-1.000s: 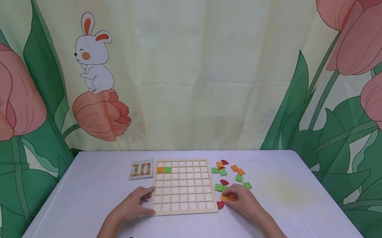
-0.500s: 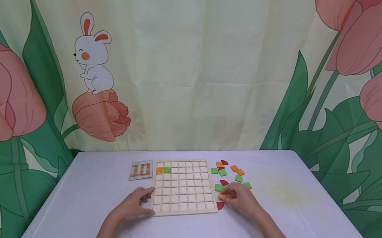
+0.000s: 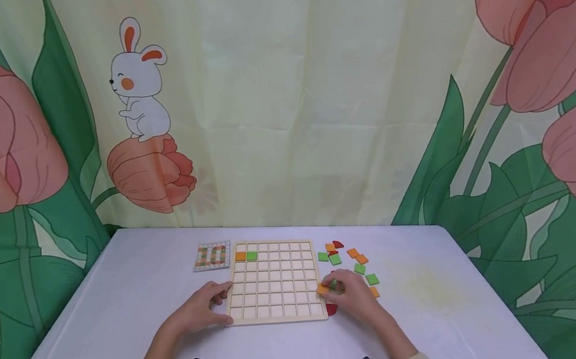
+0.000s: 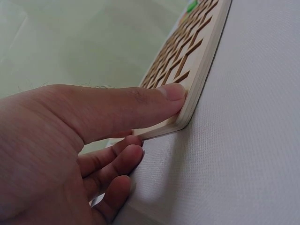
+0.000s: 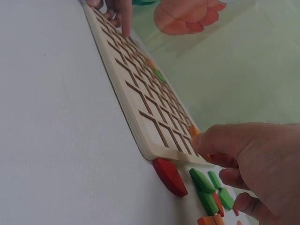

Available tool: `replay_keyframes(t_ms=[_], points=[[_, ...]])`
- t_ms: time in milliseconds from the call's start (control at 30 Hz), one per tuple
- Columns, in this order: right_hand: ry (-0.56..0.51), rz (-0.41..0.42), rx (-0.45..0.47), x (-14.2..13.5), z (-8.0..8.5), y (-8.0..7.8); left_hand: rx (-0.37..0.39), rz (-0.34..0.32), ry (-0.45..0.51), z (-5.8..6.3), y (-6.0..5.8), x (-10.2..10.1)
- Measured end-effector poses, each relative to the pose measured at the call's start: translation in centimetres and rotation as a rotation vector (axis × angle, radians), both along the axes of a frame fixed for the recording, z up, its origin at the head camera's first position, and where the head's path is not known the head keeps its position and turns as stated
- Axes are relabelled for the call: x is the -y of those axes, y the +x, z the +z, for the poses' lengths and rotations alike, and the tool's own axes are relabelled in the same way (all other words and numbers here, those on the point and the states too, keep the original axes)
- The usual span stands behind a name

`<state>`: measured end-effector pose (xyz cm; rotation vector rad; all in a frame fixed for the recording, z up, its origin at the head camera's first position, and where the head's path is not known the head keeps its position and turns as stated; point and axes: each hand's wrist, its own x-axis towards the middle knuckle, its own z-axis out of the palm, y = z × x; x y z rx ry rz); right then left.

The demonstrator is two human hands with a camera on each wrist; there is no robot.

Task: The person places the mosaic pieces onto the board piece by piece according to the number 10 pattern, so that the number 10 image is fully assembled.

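A wooden grid board [image 3: 275,293] lies flat on the white table. An orange square tile [image 3: 241,256] and a green square tile [image 3: 251,256] sit side by side in its upper left cells. My left hand [image 3: 196,310] rests at the board's left side; its thumb [image 4: 172,92] presses the near corner and the index finger touches the edge, other fingers loosely bent. My right hand [image 3: 353,295] pinches another orange square tile [image 3: 323,288] between thumb and fingers over the board's right edge. In the right wrist view that tile [image 5: 193,131] is partly hidden by the hand.
A small pattern card [image 3: 212,256] lies left of the board. Right of the board are scattered green tiles [image 3: 372,279], orange tiles [image 3: 352,252] and red quarter-round pieces [image 3: 332,310], some behind my right hand. A printed curtain [image 3: 279,103] hangs behind the table.
My right hand has picked up the orange tile from the loose pieces and carried it left and slightly away, to the board's right edge. The left hand has stayed in place.
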<state>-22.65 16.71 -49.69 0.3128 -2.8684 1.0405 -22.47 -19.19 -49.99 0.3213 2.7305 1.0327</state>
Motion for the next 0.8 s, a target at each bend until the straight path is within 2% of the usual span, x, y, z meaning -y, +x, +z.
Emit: replay_keyframes(t_ms=[567, 800], points=[[-0.043, 0.056, 0.010, 2.2, 0.8, -0.9, -0.003, 0.001, 0.000, 0.3, 0.2, -0.1], [-0.052, 0.081, -0.033, 3.2, 1.0, -1.4, -0.005, -0.007, 0.005, 0.3, 0.3, -0.1]])
